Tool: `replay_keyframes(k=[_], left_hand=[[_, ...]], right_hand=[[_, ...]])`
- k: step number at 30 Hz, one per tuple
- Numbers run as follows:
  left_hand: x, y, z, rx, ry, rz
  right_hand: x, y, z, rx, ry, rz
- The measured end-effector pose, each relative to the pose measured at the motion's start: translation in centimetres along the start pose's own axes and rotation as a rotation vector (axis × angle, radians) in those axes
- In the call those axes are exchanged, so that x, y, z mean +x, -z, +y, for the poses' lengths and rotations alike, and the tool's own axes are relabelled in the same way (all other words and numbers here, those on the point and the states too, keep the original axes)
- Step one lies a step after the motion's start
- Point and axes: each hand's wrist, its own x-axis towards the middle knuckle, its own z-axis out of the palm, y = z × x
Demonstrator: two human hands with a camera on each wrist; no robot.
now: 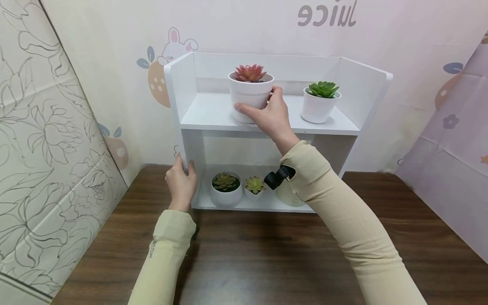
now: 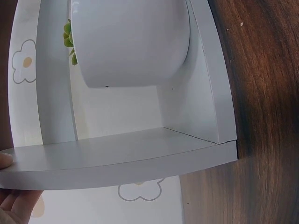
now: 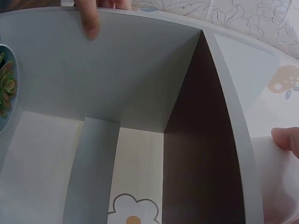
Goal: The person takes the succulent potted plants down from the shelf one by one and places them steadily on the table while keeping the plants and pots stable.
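Note:
My right hand [image 1: 272, 115] grips a white pot with a red succulent [image 1: 249, 74], thumb across the front and fingers at its right side. This pot is at the upper level of a white two-tier shelf [image 1: 206, 108], near its front edge; whether its base touches the board I cannot tell. Lower down, my left hand [image 1: 181, 183] holds the shelf's left side panel [image 2: 117, 161], with the thumb [image 3: 91, 23] on the inner face and the other fingers outside. To the right of the held pot stands a smaller white pot with a green succulent [image 1: 322, 103].
On the lower level are a round white pot with a dark green succulent [image 1: 226, 192], a small pot with a yellow-green succulent [image 1: 254, 186], and a pale rounded object [image 1: 287, 195] partly behind my right sleeve. The shelf stands on a dark wooden table [image 1: 244, 258] against a patterned wall.

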Motion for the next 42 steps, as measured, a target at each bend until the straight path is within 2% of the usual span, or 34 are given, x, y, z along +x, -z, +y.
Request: replay_keyframes(k=[8,26,35,42], left_hand=[[0.1,0.0,0.0,0.008,-0.01,0.001],[0.1,-0.2,0.0,0.015,0.003,-0.003],[0.2,-0.1,-0.1,0.008,-0.003,0.008],[0.1,-0.1,-0.1,0.01,-0.007,0.005]], right_hand=[[0.0,0.2,0.0,0.034,0.019,0.009],[-0.7,1.2,0.3,0.026,0.036,0.036],[-1.1,1.5,0.4,0.024,0.036,0.029],[-1.9,1.7,0.4,0.04,0.073,0.017]])
